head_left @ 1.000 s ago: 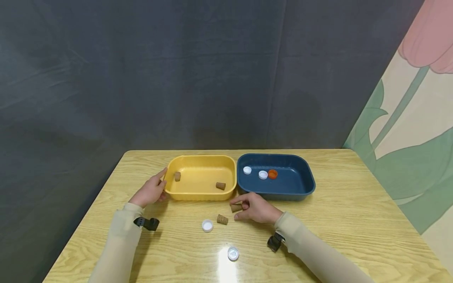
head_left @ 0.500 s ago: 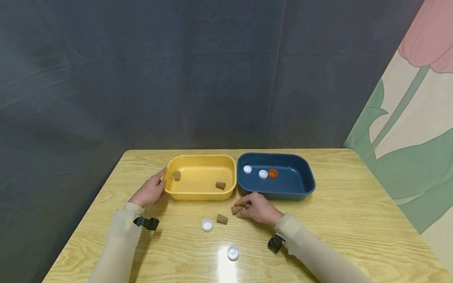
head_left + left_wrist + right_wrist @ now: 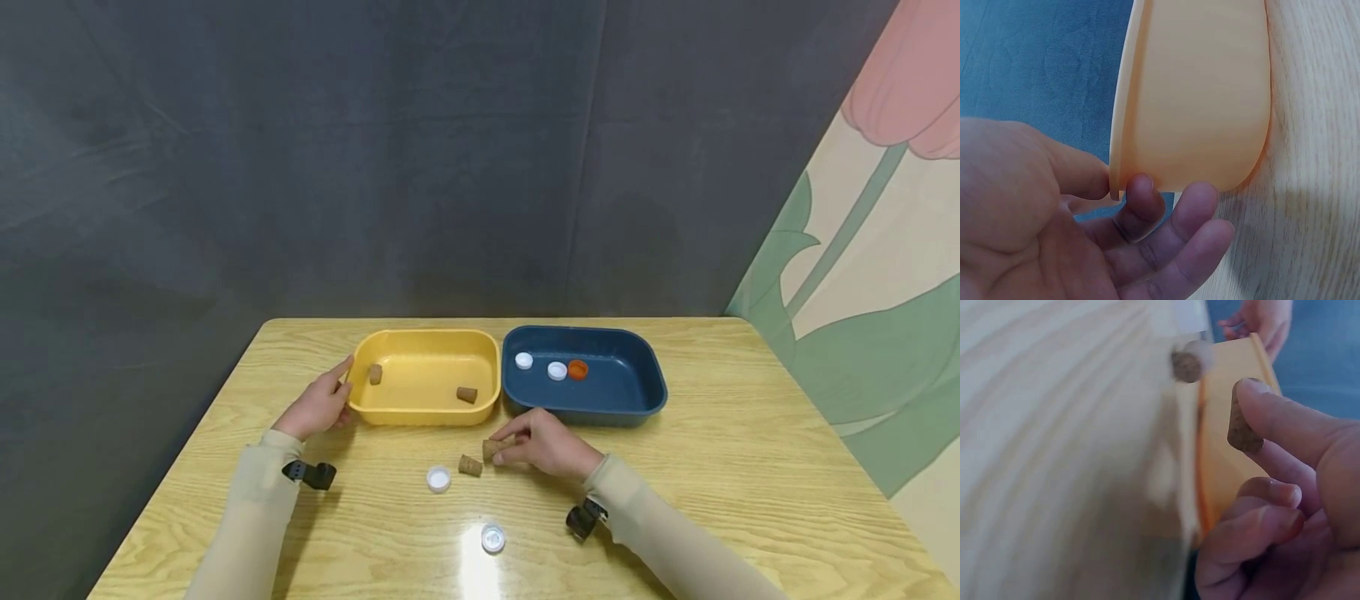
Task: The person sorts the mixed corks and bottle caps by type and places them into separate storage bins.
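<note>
My right hand (image 3: 552, 446) pinches a brown cork (image 3: 491, 450) between thumb and fingertips, near the front of the two trays. In the right wrist view the cork (image 3: 1244, 419) shows clear of the table, its edge under the thumb. My left hand (image 3: 318, 406) holds the left end of the yellow tray (image 3: 420, 417). The left wrist view has the thumb at the tray's rim (image 3: 1121, 112) and bent fingers by its outer wall. Another cork (image 3: 470, 466) lies on the table just left of the right hand.
Two corks, one left (image 3: 376, 374) and one right (image 3: 467, 394), lie inside the yellow tray. Beside it stands a dark blue tray (image 3: 592, 416) with two white caps and an orange cap (image 3: 577, 369). A white cap (image 3: 438, 478) and a silvery cap (image 3: 492, 538) lie on the table.
The right fingers have closed on the cork and raised it slightly, a little toward the left. The left hand stays at the yellow tray.
</note>
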Available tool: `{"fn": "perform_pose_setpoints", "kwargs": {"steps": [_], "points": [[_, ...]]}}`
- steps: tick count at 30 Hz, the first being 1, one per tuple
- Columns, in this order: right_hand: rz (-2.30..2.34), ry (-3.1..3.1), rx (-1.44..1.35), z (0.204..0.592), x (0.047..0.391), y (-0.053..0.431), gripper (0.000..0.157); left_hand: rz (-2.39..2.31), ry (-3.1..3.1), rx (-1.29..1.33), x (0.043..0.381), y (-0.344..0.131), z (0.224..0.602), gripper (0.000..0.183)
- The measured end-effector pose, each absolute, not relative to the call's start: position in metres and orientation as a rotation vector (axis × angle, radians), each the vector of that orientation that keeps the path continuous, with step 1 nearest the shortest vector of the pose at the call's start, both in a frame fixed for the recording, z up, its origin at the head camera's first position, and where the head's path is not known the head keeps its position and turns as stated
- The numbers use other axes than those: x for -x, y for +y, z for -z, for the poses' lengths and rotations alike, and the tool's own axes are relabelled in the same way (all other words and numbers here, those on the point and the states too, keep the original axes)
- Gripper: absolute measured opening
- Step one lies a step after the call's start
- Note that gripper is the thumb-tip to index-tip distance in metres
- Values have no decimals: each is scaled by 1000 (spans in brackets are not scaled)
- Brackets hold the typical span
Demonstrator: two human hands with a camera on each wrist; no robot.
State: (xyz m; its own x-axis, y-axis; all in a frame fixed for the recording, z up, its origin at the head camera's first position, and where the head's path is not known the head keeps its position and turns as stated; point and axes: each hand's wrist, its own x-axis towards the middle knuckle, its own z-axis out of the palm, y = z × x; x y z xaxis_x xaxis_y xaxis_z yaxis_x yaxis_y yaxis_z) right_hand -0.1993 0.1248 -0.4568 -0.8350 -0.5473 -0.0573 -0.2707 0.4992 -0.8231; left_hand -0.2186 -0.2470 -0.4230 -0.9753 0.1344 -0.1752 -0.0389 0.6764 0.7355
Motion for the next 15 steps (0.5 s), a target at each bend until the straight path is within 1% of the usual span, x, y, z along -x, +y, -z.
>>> {"fn": "perform_pose_setpoints", "kwargs": {"steps": [15], "points": [[1310,2424,749,411,205,119,22,-1195,2668,-70,220,-248,423,56]]}}
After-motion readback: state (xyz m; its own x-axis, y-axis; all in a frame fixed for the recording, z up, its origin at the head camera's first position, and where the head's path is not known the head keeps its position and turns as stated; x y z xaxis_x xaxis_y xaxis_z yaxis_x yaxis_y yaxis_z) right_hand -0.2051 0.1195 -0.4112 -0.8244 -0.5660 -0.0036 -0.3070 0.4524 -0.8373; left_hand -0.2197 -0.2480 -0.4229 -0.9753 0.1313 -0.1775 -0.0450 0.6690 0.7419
